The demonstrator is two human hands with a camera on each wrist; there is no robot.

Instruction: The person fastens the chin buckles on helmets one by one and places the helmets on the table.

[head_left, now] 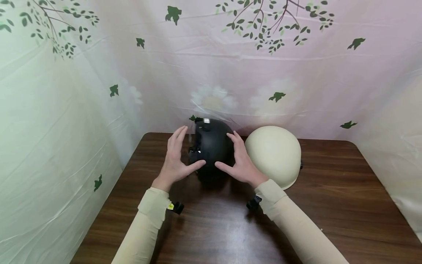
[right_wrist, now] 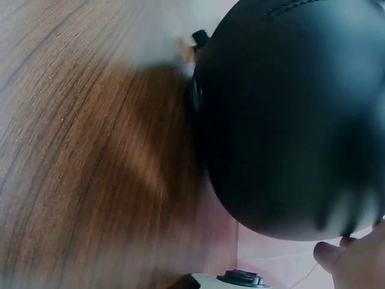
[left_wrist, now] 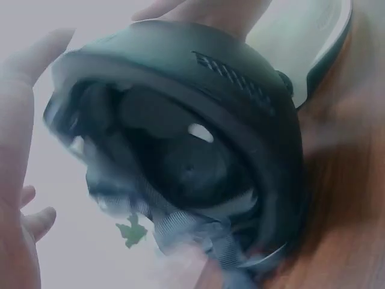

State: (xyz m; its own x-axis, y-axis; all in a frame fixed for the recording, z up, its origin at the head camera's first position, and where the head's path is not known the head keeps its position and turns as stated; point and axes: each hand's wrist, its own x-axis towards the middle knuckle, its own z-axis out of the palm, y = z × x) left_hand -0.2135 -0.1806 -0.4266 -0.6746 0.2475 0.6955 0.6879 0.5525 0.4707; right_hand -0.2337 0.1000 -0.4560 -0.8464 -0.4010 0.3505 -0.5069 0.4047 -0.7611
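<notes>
A black helmet (head_left: 214, 146) stands on the table between my two hands, its hollow side turned left. The left wrist view looks into the dark padded inside of this helmet (left_wrist: 180, 150), where grey straps (left_wrist: 174, 226) hang at the lower edge. My left hand (head_left: 173, 161) is spread at the helmet's left side; in its wrist view the fingers stand apart from the shell. On the other side my right hand (head_left: 243, 163) lies against or very close to the smooth outer shell, thumb and fingers spread. Whether its fingertips press there I cannot tell.
A cream helmet (head_left: 273, 156) sits right beside the black one, behind my right wrist. The brown wooden table (head_left: 333, 190) ends at a hanging cloth (head_left: 158, 80) printed with leaves and flowers, which also closes off both sides.
</notes>
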